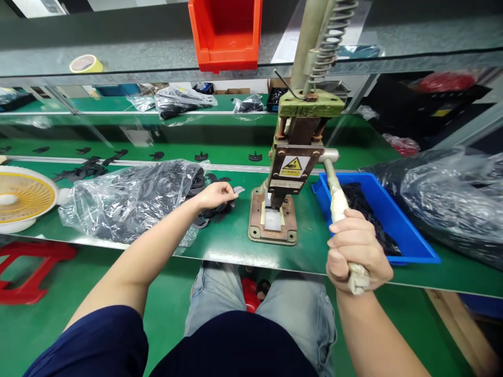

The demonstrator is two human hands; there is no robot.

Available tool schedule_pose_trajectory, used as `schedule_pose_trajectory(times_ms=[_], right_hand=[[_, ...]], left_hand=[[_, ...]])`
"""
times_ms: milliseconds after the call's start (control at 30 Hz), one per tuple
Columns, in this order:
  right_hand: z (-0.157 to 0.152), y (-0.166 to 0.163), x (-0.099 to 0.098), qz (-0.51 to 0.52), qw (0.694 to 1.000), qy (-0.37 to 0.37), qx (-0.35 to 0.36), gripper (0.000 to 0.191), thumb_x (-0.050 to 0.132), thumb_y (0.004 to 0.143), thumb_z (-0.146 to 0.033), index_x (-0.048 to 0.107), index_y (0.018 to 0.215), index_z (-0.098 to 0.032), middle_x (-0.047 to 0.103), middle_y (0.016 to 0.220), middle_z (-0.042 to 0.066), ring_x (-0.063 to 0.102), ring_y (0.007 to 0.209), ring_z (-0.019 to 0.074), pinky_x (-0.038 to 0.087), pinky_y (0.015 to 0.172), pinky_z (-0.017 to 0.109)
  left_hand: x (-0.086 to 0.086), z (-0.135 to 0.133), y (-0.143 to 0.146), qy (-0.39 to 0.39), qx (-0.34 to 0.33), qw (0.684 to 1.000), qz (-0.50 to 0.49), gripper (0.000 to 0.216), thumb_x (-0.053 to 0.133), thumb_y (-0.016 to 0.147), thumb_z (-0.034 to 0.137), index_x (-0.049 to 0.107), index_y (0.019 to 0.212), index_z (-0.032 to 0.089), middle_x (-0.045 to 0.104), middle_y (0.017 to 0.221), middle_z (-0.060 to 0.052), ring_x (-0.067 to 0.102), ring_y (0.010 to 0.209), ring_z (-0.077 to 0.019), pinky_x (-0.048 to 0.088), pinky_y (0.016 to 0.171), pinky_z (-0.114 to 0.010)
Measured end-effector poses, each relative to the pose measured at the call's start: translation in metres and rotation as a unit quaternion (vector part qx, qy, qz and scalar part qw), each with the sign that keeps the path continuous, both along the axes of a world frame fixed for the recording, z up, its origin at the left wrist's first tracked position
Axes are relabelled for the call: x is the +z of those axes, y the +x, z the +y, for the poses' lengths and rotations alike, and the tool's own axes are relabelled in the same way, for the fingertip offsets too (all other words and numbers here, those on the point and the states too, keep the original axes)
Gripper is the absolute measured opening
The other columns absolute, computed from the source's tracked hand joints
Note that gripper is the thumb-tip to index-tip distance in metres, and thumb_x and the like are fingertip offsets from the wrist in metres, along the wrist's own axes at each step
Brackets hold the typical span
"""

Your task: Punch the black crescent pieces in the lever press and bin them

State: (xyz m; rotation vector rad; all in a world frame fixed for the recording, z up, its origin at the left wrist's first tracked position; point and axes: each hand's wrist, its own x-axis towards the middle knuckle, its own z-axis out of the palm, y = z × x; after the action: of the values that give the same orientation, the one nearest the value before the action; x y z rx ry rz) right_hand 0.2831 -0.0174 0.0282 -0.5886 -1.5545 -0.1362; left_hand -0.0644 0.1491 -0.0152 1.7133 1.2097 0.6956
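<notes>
My left hand [215,196] pinches a small, dark curved piece [239,190] between thumb and fingers, left of the press. Beneath and behind that hand, more black curved pieces [201,222] spill from a clear plastic bag [129,201]. My right hand [359,248] is wrapped round the tape-covered lever [336,196] of a green hand press [296,157]. The lever slopes down toward me. Under the press head, a pale block [272,220] sits on the rusty base plate [255,222]; the ram's tip is close above it.
A blue bin [416,251] of black parts stands right of the press, beside a large plastic bag [451,193]. At far left is a yellow-and-white fan [23,199]. Several black pieces [201,156] lie along the rear strip. A red bin [226,52] hangs overhead.
</notes>
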Motion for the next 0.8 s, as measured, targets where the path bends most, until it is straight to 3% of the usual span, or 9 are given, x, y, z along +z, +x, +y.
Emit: schedule_pose_trajectory(times_ms=[100, 233, 433, 800], right_hand=[[0.001, -0.003, 0.003, 0.005, 1.0, 0.011, 0.002, 0.012, 0.068, 0.071, -0.018, 0.06, 0.071, -0.027, 0.066, 0.066, -0.004, 0.068, 0.073, 0.0225, 0.058, 0.095, 0.061], [0.0, -0.003, 0.002, 0.002, 1.0, -0.004, -0.01, 0.012, 0.069, 0.076, -0.026, 0.059, 0.07, -0.029, 0.066, 0.066, -0.006, 0.069, 0.072, 0.0213, 0.059, 0.095, 0.06], [0.001, -0.005, 0.001, 0.019, 1.0, -0.005, -0.023, 0.017, 0.069, 0.079, -0.033, 0.056, 0.067, -0.03, 0.064, 0.062, -0.008, 0.068, 0.069, 0.0215, 0.058, 0.095, 0.061], [-0.001, -0.006, -0.001, 0.026, 0.999, -0.018, -0.028, 0.014, 0.067, 0.079, -0.033, 0.057, 0.069, -0.032, 0.064, 0.063, -0.006, 0.068, 0.07, 0.0214, 0.059, 0.096, 0.059]], left_hand=[[-0.011, -0.015, 0.035, -0.073, 0.046, 0.988, -0.125, 0.042, 0.09, 0.079, 0.039, 0.057, 0.093, 0.018, 0.069, 0.069, 0.002, 0.061, 0.054, -0.0094, 0.047, 0.055, -0.021], [-0.017, -0.021, 0.075, -0.153, 0.04, 0.971, -0.178, 0.04, 0.092, 0.079, 0.035, 0.059, 0.091, 0.014, 0.071, 0.072, -0.001, 0.065, 0.054, -0.0083, 0.054, 0.057, -0.02], [-0.02, -0.02, 0.108, -0.191, 0.005, 0.968, -0.161, 0.04, 0.088, 0.085, 0.038, 0.054, 0.084, 0.016, 0.066, 0.058, 0.001, 0.065, 0.047, -0.0111, 0.055, 0.05, -0.021], [-0.019, -0.007, 0.125, -0.214, 0.023, 0.975, -0.058, 0.047, 0.091, 0.079, 0.035, 0.047, 0.082, 0.021, 0.058, 0.052, 0.006, 0.064, 0.043, -0.0129, 0.047, 0.042, -0.017]])
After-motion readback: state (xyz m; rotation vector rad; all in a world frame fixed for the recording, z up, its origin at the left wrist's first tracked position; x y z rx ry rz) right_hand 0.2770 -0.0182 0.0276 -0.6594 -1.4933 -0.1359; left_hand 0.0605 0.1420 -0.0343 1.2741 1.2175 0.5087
